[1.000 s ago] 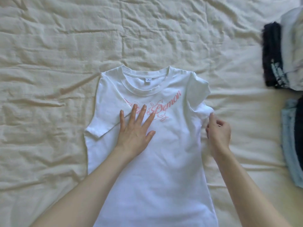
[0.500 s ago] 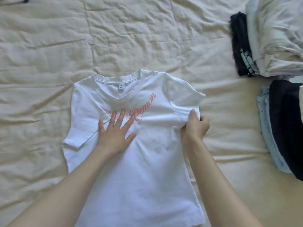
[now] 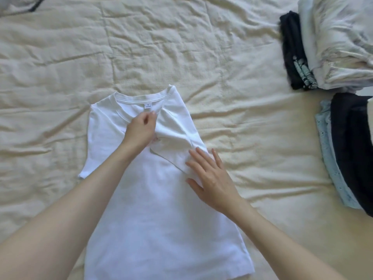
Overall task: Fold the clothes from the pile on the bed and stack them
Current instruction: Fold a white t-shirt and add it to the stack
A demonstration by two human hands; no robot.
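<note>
Across the frame, cream quilted bed (image 3: 181, 47), wrinkled, carries everything. Centre-low: white T-shirt (image 3: 161, 219) lies front-up, collar away from the person, hem toward them. Its right side, sleeve included, is folded in over the chest, mostly covering the pink print; the left sleeve (image 3: 90, 162) is not yet folded and lies spread on the bed. Right edge, well apart from the shirt: two stacks of folded clothes, far stack (image 3: 323, 47) mostly pale fabric with a dark patterned piece at its side, near stack (image 3: 347, 150) dark over light blue. Looks like several garments are done. No unfolded pile is clearly visible; a scrap of fabric (image 3: 18, 7) at top-left can't be identified. Right hand (image 3: 212, 176) is flat, fingers straight and spread, pressing the folded flap down near its lower edge. Left hand (image 3: 141, 128) has fingers curled, pinching the flap's edge just below the collar label. Judgement: this shirt is about one fold in; left side fold, lengthwise fold and transfer to a stack remain. How many garments are left overall can't be told.
</note>
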